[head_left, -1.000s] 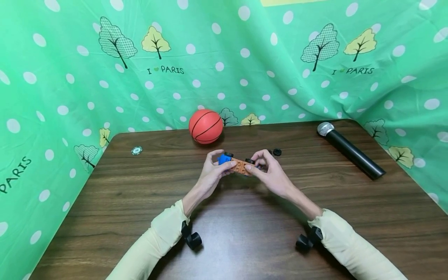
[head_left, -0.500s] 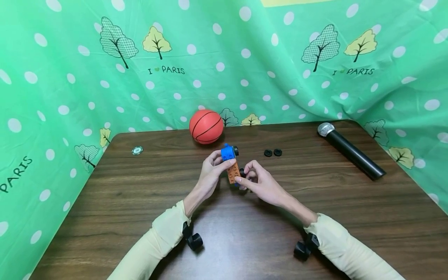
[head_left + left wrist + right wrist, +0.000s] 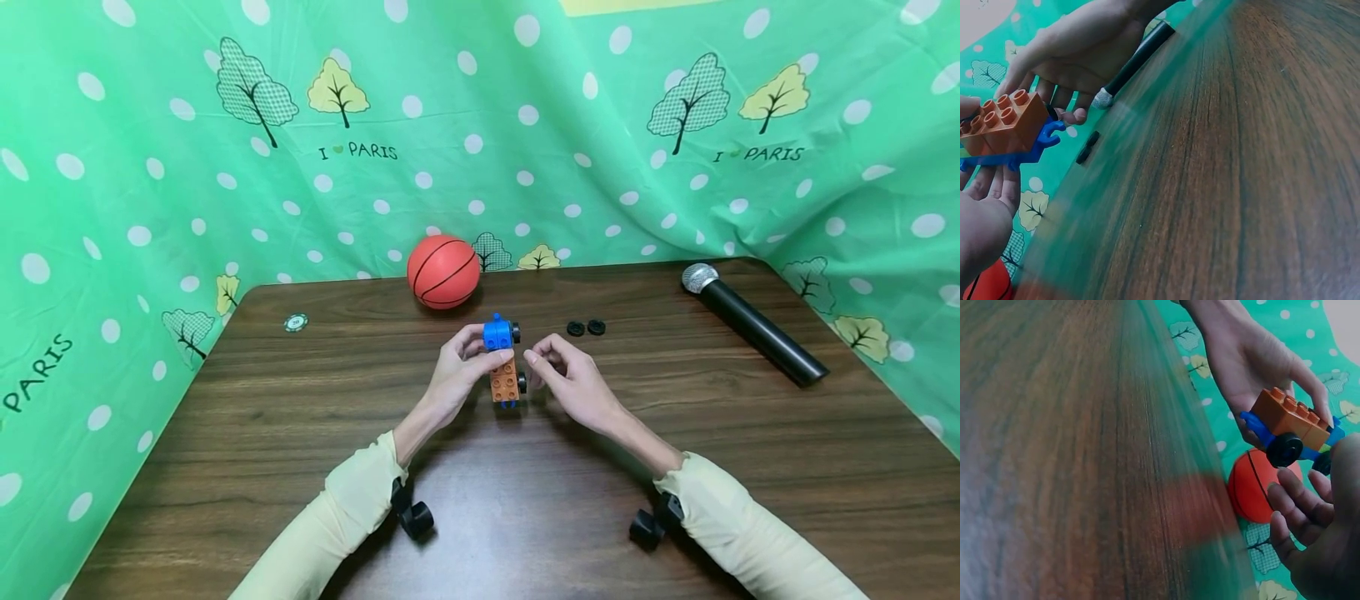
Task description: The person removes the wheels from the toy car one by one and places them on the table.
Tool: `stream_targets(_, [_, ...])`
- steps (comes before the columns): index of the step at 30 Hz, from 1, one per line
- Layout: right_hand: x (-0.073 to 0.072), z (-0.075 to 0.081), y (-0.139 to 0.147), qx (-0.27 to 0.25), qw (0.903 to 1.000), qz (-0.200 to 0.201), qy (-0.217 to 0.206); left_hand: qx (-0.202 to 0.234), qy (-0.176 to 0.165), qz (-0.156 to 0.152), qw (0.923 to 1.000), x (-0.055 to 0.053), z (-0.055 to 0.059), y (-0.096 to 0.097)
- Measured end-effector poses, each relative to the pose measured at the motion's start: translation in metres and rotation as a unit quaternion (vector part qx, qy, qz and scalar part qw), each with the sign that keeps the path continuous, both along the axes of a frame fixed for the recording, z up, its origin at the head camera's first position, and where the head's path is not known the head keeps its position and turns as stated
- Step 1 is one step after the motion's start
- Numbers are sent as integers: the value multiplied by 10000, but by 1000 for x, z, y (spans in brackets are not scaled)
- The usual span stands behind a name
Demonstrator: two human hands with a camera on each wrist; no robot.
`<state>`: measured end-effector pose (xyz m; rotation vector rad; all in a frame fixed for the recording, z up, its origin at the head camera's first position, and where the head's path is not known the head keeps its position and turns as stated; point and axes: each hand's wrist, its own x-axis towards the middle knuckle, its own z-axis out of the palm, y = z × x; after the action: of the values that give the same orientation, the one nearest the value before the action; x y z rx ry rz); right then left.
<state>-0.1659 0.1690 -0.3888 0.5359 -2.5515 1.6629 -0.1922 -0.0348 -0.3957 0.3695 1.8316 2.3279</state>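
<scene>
My left hand grips a toy block car above the middle of the table, thumb across its top. The car has orange studded bricks on a blue base, with a blue block at its far end. Two black wheels are fitted on its right side; one front wheel shows clearly in the right wrist view. At the near end, a blue hook sticks out. Just to the car's right, my right hand hovers with relaxed, slightly bent fingers and nothing in them.
Two loose black wheels lie on the table beyond my right hand. A red mini basketball sits at the back edge. To the right lies a microphone, and at the far left a poker chip. A green polka-dot curtain hangs behind.
The car has turned from lying crosswise to pointing lengthwise away from me. My right hand, earlier at the car's near end and wheel, has let go and moved slightly off to the right.
</scene>
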Motion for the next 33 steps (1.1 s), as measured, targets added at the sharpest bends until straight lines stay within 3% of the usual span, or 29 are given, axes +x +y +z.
stream_targets(13, [-12,-5,-8,-758,9971,-53,-16,-478,343,-216,9980,1,-2,0])
stream_targets(23, [-15,-12,-17,-1156,9931,-166,-71,-619,346,-353,9969,0,-4,0])
stream_targets(27, [-15,-15,-22,-1287,9913,-251,67,-621,304,-438,9966,1,-4,1])
stream_targets(33, [-12,-17,-23,-1128,9901,-576,603,-682,270,-449,9963,1,-2,2])
